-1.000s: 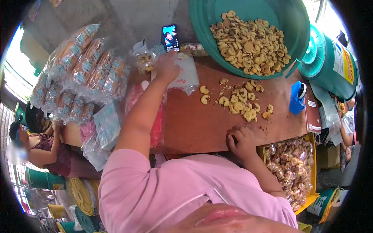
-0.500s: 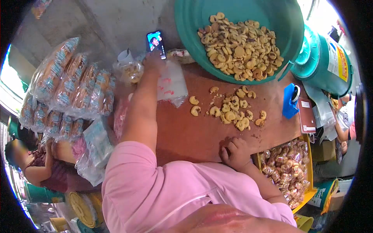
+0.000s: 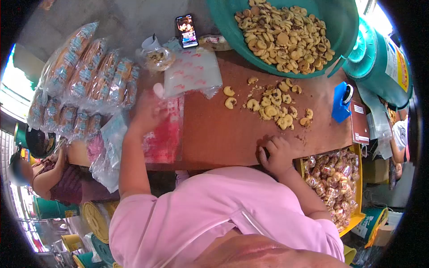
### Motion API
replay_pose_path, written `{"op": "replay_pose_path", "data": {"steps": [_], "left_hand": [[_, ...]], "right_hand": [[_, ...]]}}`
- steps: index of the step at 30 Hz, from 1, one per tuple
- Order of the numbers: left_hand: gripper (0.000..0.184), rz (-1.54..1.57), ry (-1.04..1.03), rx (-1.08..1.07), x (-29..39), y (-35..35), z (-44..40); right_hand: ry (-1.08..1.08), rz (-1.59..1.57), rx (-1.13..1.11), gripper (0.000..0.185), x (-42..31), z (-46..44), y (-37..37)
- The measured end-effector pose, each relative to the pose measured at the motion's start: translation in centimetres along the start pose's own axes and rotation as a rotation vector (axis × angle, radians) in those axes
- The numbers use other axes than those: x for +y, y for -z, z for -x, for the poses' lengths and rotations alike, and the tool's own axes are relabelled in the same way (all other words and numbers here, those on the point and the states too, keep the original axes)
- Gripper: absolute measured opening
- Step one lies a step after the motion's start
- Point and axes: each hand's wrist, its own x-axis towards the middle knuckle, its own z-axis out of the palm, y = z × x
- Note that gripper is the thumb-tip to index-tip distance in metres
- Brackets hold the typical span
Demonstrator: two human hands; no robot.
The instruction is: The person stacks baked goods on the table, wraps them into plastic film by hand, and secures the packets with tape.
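My left hand [image 3: 149, 111] is over the left edge of a red-stained patch [image 3: 167, 138] of the table; its fingers are smeared by motion, so I cannot tell what they do. A small pale object [image 3: 158, 90] sits by its fingertips. My right hand [image 3: 277, 156] rests at the table's front edge, fingers loosely bent and thumb apart, holding nothing. Beyond it lies a loose pile of curved cookies [image 3: 270, 105] with crumbs. Clear plastic bags with red print [image 3: 194, 71] lie flat at the middle back. Behind them, a phone [image 3: 187, 31] with a lit screen leans upright.
A big green basin [image 3: 304, 6] of cookies stands at the back right. Bagged bread [image 3: 85, 76] is stacked on the left. A yellow crate [image 3: 357, 219] holds small wrapped packs. A blue holder [image 3: 341, 105] is at the right. Another person [image 3: 53, 176] is at far left.
My left hand has drawn back from the phone toward the near left, uncovering the printed bags and the red patch. My right hand has stayed at the table edge. The phone picture differs.
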Motion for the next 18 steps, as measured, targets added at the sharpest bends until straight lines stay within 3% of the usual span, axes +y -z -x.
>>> {"op": "replay_pose_path", "data": {"steps": [2,4,8,13,15,17,18], "left_hand": [[0.039,-0.137,0.025,-0.023,1.7,0.6,3.6],[0.033,-0.067,0.265,-0.178,3.7,0.9,5.5],[0.028,0.103,0.299,-0.13,-0.1,-2.4,7.3],[0.023,-0.006,0.262,-0.258,2.4,-0.7,6.1],[0.022,0.48,0.481,-0.202,1.5,-0.8,6.5],[0.021,0.532,0.49,-0.172,0.9,-1.0,6.6],[0.02,0.344,0.392,-0.176,1.2,-0.7,6.6]], "right_hand": [[0.003,-0.011,0.025,0.015,-0.4,-0.2,0.2],[0.02,-0.023,0.039,0.015,-0.1,-0.2,-0.1],[0.017,-0.015,0.042,0.015,-0.4,0.1,0.0],[0.007,0.003,0.071,0.015,0.1,0.8,-0.6],[-0.007,0.019,0.066,0.014,-0.1,0.8,-0.4],[-0.019,0.014,0.071,0.014,0.0,1.0,-0.5],[-0.024,0.007,0.073,0.014,0.0,1.0,-0.6]]}}
